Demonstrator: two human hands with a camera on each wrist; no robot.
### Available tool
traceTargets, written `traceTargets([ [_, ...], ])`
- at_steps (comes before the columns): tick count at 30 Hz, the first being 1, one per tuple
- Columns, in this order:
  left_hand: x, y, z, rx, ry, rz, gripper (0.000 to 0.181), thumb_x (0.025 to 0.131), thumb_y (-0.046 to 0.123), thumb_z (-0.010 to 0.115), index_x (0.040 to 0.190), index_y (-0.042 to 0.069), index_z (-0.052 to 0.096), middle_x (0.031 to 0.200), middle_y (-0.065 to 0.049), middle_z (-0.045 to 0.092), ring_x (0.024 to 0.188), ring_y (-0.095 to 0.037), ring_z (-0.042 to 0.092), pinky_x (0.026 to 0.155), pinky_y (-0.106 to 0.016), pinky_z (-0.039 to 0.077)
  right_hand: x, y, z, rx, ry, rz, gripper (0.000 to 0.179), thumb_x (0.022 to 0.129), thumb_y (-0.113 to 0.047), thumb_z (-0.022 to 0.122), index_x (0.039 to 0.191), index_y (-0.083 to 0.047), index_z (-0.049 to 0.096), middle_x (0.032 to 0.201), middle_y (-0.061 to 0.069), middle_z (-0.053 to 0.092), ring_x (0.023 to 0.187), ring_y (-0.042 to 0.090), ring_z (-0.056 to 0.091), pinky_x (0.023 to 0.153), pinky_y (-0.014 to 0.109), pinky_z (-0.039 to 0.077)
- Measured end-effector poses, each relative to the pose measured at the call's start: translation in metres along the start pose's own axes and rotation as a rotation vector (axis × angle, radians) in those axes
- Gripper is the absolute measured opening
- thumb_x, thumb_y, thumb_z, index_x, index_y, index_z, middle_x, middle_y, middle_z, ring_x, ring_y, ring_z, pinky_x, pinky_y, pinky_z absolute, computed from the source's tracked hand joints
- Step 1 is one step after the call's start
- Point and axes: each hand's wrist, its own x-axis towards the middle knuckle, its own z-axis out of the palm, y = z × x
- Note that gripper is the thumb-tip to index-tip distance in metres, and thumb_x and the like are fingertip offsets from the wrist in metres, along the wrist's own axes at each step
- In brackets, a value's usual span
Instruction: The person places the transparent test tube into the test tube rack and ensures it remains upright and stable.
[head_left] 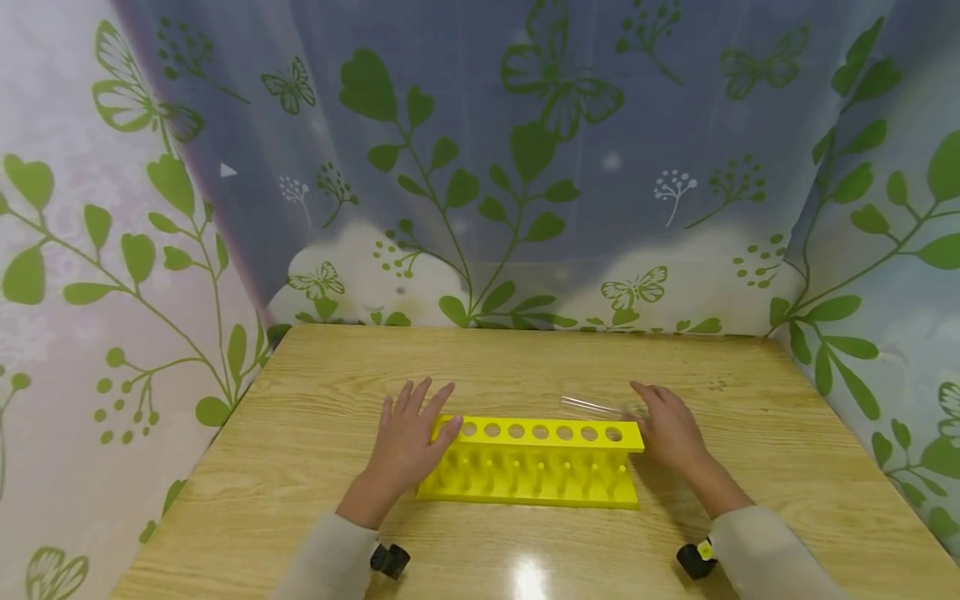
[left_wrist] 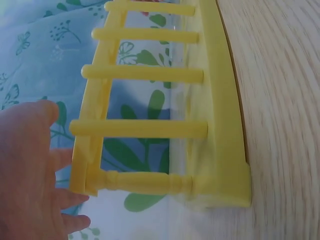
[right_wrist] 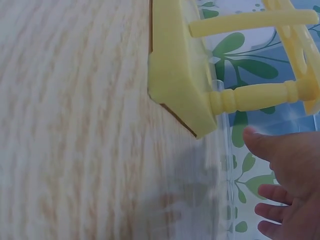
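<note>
A yellow test tube rack (head_left: 528,492) stands upright on the table, a row of round holes along its top and pegs on its base. My left hand (head_left: 408,437) is at the rack's left end, fingers spread and fairly straight, the thumb over the top rail. In the left wrist view that hand (left_wrist: 27,170) is beside the top rail (left_wrist: 92,95). Behind the rack's right part lies a clear glass tube (head_left: 588,406). Beside the right end is my right hand (head_left: 675,429), partly covering the tube. The right wrist view shows its fingers apart, close to the tube (right_wrist: 223,170).
The wooden table (head_left: 300,533) reaches back to a patterned curtain (head_left: 480,208), with more curtain on both sides. A few tiny marks or bits (head_left: 717,385) show at the table's back right. Each wrist carries a small black camera (head_left: 390,561).
</note>
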Motion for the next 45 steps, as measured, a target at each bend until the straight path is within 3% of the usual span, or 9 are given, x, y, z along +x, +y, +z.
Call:
traceTargets([
  [15, -0.002, 0.017, 0.008, 0.002, 0.014, 0.062, 0.056, 0.100, 0.050, 0.046, 0.147, 0.022, 0.041, 0.152, -0.016, 0.035, 0.143, -0.041, 0.023, 0.111, -0.066, 0.013, 0.004, -0.001, 0.008, -0.056, 0.023, -0.047, 0.051, 0.078, 0.018, 0.064, 0.128, 0.006, 0.057, 0.114, 0.029, 0.059, 0.103, 0.045, 0.058, 0.087, 0.057, 0.048],
  [23, -0.004, 0.027, 0.014, 0.016, 0.000, 0.074, 0.056, 0.099, 0.052, 0.045, 0.147, 0.022, 0.042, 0.151, -0.015, 0.036, 0.142, -0.042, 0.024, 0.112, -0.065, 0.013, 0.004, -0.005, 0.011, -0.082, -0.025, -0.019, 0.047, 0.081, 0.023, 0.053, 0.123, 0.004, 0.061, 0.112, 0.026, 0.062, 0.102, 0.043, 0.059, 0.084, 0.055, 0.050],
  [30, -0.004, 0.034, 0.016, 0.022, -0.006, 0.107, 0.056, 0.100, 0.052, 0.044, 0.146, 0.022, 0.043, 0.151, -0.016, 0.037, 0.142, -0.041, 0.025, 0.111, -0.066, 0.013, 0.007, -0.006, 0.011, -0.120, -0.040, -0.019, 0.042, 0.082, 0.022, 0.058, 0.119, 0.003, 0.064, 0.108, 0.023, 0.064, 0.098, 0.040, 0.061, 0.080, 0.052, 0.053],
  [45, -0.005, 0.037, 0.016, 0.068, -0.020, 0.082, 0.054, 0.100, 0.053, 0.042, 0.145, 0.024, 0.045, 0.150, -0.015, 0.037, 0.143, -0.040, 0.024, 0.112, -0.065, 0.011, 0.009, -0.002, 0.015, -0.096, -0.083, -0.019, 0.047, 0.078, 0.025, 0.060, 0.120, 0.004, 0.063, 0.108, 0.024, 0.065, 0.097, 0.041, 0.061, 0.081, 0.052, 0.052],
])
